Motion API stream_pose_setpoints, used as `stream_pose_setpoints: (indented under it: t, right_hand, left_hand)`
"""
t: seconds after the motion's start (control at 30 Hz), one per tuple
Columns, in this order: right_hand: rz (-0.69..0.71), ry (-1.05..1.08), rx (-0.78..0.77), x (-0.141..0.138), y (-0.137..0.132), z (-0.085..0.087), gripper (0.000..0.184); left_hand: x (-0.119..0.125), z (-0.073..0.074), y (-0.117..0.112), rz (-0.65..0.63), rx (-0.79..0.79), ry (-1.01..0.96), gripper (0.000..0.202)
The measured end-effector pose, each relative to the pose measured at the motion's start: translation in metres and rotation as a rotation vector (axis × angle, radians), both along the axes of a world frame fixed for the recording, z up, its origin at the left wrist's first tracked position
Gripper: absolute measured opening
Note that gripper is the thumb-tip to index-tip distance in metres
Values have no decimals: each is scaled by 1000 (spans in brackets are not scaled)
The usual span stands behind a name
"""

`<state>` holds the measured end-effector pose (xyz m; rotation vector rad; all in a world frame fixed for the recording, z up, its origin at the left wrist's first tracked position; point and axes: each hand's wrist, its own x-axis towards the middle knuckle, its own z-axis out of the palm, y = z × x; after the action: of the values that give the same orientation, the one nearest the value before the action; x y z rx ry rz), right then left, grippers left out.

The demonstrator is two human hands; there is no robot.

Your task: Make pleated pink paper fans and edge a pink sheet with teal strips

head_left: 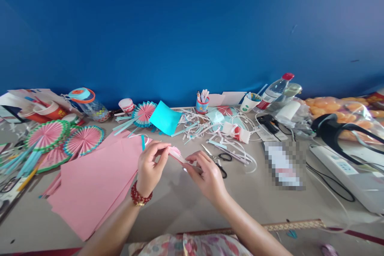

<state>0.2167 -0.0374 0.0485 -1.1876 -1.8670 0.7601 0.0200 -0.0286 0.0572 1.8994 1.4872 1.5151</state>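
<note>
Between my hands, above the table, is a small strip of pleated pink paper [175,151] with a pale edge. My left hand [151,164], a red bead bracelet on its wrist, pinches the strip's left end. The right end is pinched by my right hand [208,174]. Just beyond my right hand lie scissors [220,159] with black handles. Large pink paper sheets [96,180] are stacked to the left of my left hand. A turquoise sheet [165,118] leans behind, beside a pink and blue paper fan [144,113].
More pleated fans [83,141] lie at the left. White paper strips [195,124] are heaped at the back, near a pen cup [202,104]. On the right are a glue gun [269,123], a bottle [274,91], a pixelated object [283,166], cables and a white power strip [351,178].
</note>
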Motion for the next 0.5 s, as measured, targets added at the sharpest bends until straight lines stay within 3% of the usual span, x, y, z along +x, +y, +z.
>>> stream_pose_setpoints:
  t: [0.23,0.5]
  right_hand:
    - [-94,-191,60,1,5,3,23]
    - [-113,-219,110,2,8,0,25]
  left_hand:
    - [2,2,0,-7,34,147,11]
    - [1,-2,-1,-77,-127,-10,9]
